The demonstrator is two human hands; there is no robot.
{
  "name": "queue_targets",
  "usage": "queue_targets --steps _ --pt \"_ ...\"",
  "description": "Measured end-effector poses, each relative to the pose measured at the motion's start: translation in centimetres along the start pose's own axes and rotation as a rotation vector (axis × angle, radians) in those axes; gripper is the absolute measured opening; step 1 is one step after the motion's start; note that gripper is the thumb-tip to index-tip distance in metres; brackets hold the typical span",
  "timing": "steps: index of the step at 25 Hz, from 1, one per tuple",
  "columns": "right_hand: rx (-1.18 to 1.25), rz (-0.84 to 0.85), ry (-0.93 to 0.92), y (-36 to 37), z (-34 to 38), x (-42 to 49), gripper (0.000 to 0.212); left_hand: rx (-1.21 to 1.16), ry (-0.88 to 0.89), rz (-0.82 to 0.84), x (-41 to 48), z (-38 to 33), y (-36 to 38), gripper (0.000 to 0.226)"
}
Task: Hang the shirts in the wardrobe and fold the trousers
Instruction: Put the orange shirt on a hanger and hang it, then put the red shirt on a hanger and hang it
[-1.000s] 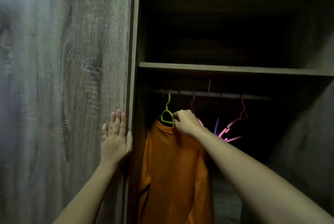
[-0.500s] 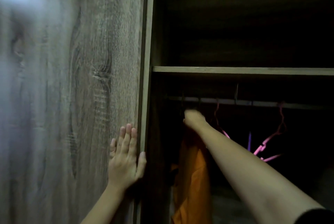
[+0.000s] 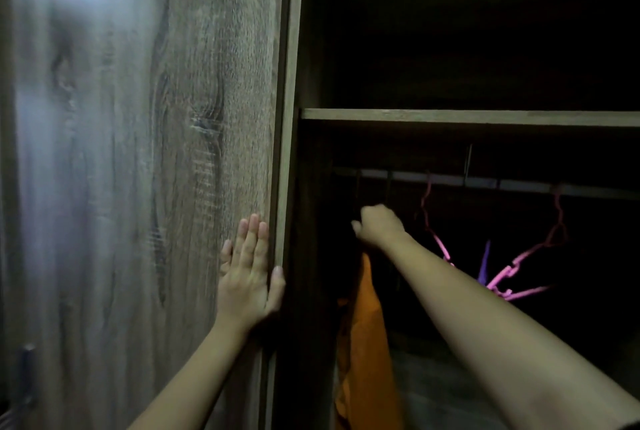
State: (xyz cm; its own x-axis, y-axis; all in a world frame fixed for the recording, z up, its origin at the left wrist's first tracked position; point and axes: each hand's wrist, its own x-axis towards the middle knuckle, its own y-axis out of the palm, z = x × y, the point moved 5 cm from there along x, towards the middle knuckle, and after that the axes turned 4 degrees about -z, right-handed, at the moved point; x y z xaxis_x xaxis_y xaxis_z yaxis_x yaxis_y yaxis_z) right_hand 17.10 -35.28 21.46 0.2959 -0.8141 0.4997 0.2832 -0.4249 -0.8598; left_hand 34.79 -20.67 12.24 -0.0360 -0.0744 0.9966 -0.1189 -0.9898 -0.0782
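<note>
Right hand [image 3: 379,227] grips the shirt [image 3: 367,318] by its top, just under the rail [image 3: 485,183]; left hand [image 3: 249,277] lies flat on the door [image 3: 138,152]. Whether the shirt hangs yet is unclear in the dark; the trousers, unseen, likely remain to be folded.

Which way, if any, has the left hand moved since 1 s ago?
No. The left hand lies flat on the door, same offset below the wood knot, thumb at the door edge.

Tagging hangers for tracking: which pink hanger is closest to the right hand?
The left pink hanger, hooked on the rail just right of the right hand. The other pink hanger hangs farther right, past the purple one.
</note>
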Motion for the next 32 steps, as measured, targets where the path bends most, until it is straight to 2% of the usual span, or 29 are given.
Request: queue_targets --steps 5,9,12,15,20,25,29,32 --pt "0.158 -0.248 -0.226 -1.5 1.1 -4.8 0.043 -0.05 -0.111 0.124 0.4 -0.5 -1.1 0.069" --pt "0.342 -0.391 -0.371 -2.7 3.7 -9.5 0.027 -0.107 -0.302 0.226 -0.8 -0.8 -4.2 0.064" --pt "0.501 -0.428 -0.398 -2.1 6.9 -13.6 0.013 -0.008 -0.345 0.349 -3.2 0.7 -7.3 0.065" --pt "0.697 -0.48 -0.349 0.6 11.3 -18.4 0.005 0.092 -0.344 0.522 -6.7 3.6 -11.3 0.065" --pt "0.837 -0.302 -0.307 8.7 21.4 -25.3 0.007 0.258 -0.408 0.847 -16.9 10.4 -21.0 0.067" --pt "0.798 -0.051 -0.367 15.9 31.6 -29.8 0.017 0.458 -0.563 1.097 -26.5 19.7 -32.7 0.08" --pt "0.722 0.101 -0.369 20.6 36.6 -31.7 0.02 0.539 -0.763 1.175 -32.0 23.8 -37.8 0.065" --pt "0.604 0.241 -0.403 23.8 39.6 -32.0 0.026 0.602 -0.707 1.144 -33.6 24.4 -38.3 0.071"
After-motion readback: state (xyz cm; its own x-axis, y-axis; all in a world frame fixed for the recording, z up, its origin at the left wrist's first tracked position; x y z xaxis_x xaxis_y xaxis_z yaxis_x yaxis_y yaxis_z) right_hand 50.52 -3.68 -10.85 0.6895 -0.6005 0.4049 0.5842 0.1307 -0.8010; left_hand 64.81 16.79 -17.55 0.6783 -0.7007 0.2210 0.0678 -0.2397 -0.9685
